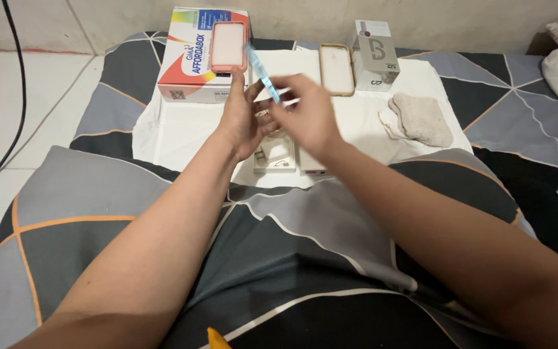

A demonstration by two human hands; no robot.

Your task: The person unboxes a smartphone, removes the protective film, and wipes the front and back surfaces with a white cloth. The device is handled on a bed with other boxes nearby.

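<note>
My left hand (243, 115) and my right hand (308, 115) meet above a white cloth (175, 129) spread on the bed. Between them they hold a thin blue phone (263, 72), tilted on edge, its upper end pointing to the far left. My left fingers touch its lower part from the left; my right fingers pinch it from the right. Under the hands lie a small white tray (272, 158) with tiny parts and a white box (311, 165), both partly hidden.
At the back of the cloth stand a colourful cardboard box (192, 61) with a pink phone case (228, 46) on it, a tan phone case (336, 68), and a grey box (374, 55). A beige cloth (421, 118) lies right. A black cable (14, 97) runs along the floor on the left.
</note>
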